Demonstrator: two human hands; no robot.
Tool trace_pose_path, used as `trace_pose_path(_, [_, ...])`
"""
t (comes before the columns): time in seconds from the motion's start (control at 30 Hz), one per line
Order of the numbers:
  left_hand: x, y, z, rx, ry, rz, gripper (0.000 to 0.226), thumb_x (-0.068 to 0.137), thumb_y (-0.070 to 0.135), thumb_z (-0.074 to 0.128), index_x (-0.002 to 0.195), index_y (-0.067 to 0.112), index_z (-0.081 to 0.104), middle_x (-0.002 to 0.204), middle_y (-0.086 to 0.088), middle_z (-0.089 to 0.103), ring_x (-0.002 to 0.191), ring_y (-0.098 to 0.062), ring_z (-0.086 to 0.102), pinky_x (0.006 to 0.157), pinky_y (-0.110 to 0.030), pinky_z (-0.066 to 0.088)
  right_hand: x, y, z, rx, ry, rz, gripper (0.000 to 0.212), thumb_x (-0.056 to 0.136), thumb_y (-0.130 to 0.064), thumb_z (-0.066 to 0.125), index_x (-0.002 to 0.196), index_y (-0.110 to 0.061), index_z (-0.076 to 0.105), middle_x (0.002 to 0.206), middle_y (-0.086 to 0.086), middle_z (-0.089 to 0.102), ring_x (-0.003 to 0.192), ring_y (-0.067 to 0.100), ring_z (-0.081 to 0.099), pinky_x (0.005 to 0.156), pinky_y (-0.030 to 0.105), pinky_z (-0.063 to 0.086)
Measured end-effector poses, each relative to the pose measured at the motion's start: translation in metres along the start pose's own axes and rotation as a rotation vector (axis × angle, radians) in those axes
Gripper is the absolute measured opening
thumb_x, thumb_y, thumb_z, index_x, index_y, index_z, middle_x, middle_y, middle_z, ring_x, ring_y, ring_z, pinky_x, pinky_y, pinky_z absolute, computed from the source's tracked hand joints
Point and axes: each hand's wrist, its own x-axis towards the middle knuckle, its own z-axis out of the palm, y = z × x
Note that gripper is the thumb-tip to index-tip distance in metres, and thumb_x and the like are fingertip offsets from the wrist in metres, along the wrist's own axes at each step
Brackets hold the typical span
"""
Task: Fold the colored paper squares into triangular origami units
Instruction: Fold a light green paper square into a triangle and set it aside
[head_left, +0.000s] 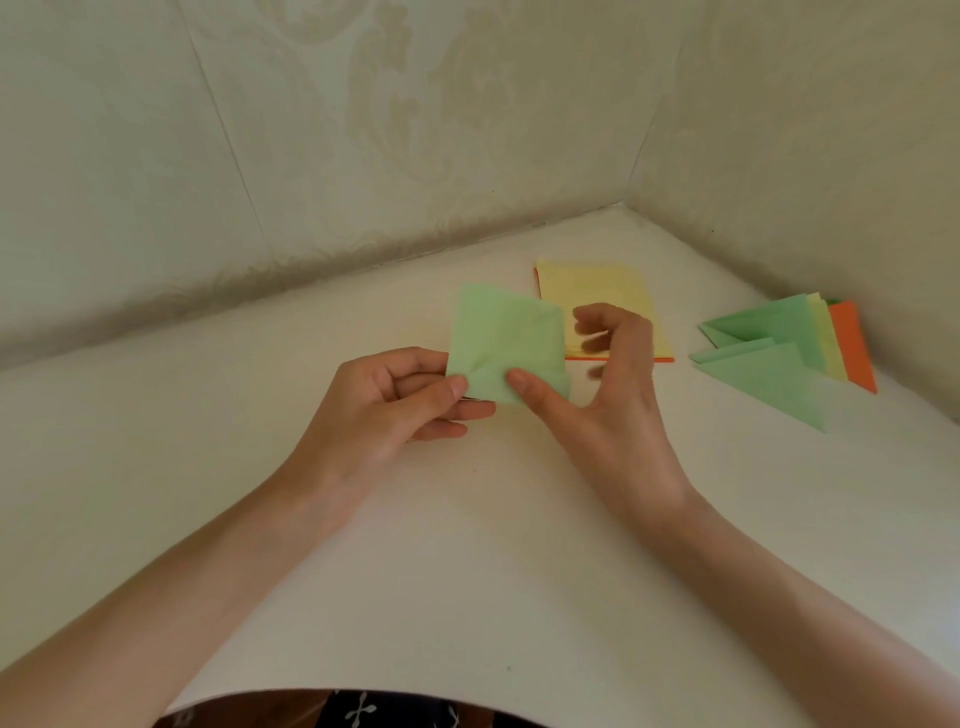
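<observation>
Pale patterned wallpaper met in a corner behind a white table. Near the middle of the view, lifted off the table, was a green paper square. The left hand pinched its corner at seven o'clock between thumb and fingers. The right hand gripped the near edge, thumb on top and fingers curled just past the side at three o'clock. At one o'clock from the square lay a yellow paper stack, and at three o'clock the folded triangles. For a clean unit, the corners probably needed matching exactly before any crease was pressed, then flattening against the table.
</observation>
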Motion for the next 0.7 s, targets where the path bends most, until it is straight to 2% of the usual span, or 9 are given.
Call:
trace_pose_path(0.07, [0.0010,0.0005,-0.0014,-0.039,0.025,-0.011,0.015,0.087,0.002,0.057,0.096,0.008,0.067,0.089,-0.005,0.075,0.084,-0.017,0.072,0.065,-0.019,0.055,0.0022,-0.0043,-0.0044,0.279,-0.173,0.185,0.042,0.074,-0.046,0.067,0.102,-0.020,0.050,0.097,-0.006,0.061,0.076,0.007,0.051,0.064,0.019,0.041])
trace_pose_path(0.1, [0.0013,0.0005,-0.0023,-0.046,0.032,-0.013,0.015,0.088,0.002,0.056,0.096,0.008,0.067,0.089,-0.005,0.075,0.084,-0.016,0.072,0.064,-0.019,0.055,0.0029,-0.0052,-0.0065,0.402,-0.239,0.229,0.036,0.077,-0.044,0.062,0.095,-0.014,0.055,0.084,-0.003,0.066,0.064,0.010,0.051,0.055,0.022,0.039])
trace_pose_path(0.13, [0.0018,0.0005,-0.0026,-0.046,0.034,-0.016,0.016,0.088,0.002,0.055,0.097,0.008,0.067,0.090,-0.005,0.075,0.084,-0.016,0.072,0.064,-0.018,0.054,0.0031,-0.0061,-0.0077,0.482,-0.270,0.235,0.030,0.082,-0.037,0.060,0.088,-0.007,0.058,0.073,0.000,0.066,0.057,0.012,0.048,0.050,0.023,0.037])
trace_pose_path(0.2, [0.0021,0.0002,-0.0027,-0.024,0.023,-0.016,0.017,0.089,0.001,0.054,0.097,0.009,0.067,0.091,-0.005,0.075,0.085,-0.016,0.072,0.065,-0.019,0.055,0.0033,-0.0066,-0.0080,0.519,-0.256,0.205,0.022,0.090,-0.019,0.058,0.082,0.002,0.059,0.062,0.003,0.064,0.049,0.014,0.044,0.044,0.022,0.034])
trace_pose_path(0.33, [0.0020,0.0003,-0.0016,0.008,-0.011,-0.019,0.015,0.085,0.008,0.060,0.098,0.008,0.067,0.092,-0.004,0.075,0.086,-0.018,0.072,0.066,-0.019,0.055,0.0020,-0.0048,-0.0052,0.468,-0.220,0.188,0.021,0.091,-0.012,0.058,0.079,0.004,0.060,0.060,0.007,0.064,0.045,0.014,0.045,0.041,0.025,0.035])
trace_pose_path(0.4, [0.0019,0.0009,-0.0009,0.017,-0.008,-0.023,0.023,0.076,0.017,0.064,0.097,0.008,0.068,0.091,-0.004,0.075,0.085,-0.019,0.072,0.064,-0.019,0.055,0.0019,-0.0042,-0.0034,0.462,-0.230,0.196,0.021,0.091,-0.012,0.059,0.079,0.004,0.060,0.059,0.008,0.064,0.044,0.014,0.046,0.040,0.024,0.036])
trace_pose_path(0.5, [0.0024,0.0001,-0.0008,0.034,-0.008,-0.029,0.017,0.080,0.012,0.063,0.096,0.007,0.068,0.091,-0.002,0.075,0.083,-0.018,0.072,0.063,-0.018,0.055,0.0011,-0.0036,-0.0012,0.484,-0.234,0.217,0.022,0.091,-0.011,0.059,0.081,0.008,0.060,0.055,0.007,0.063,0.041,0.013,0.047,0.038,0.023,0.037])
trace_pose_path(0.7, [0.0029,-0.0016,-0.0018,0.047,-0.026,-0.039,0.013,0.087,0.006,0.059,0.096,0.003,0.067,0.091,-0.002,0.075,0.084,-0.017,0.072,0.064,-0.018,0.055,0.0008,-0.0045,-0.0004,0.517,-0.225,0.250,0.020,0.091,-0.010,0.058,0.074,0.001,0.058,0.053,0.006,0.062,0.038,0.013,0.048,0.037,0.022,0.038])
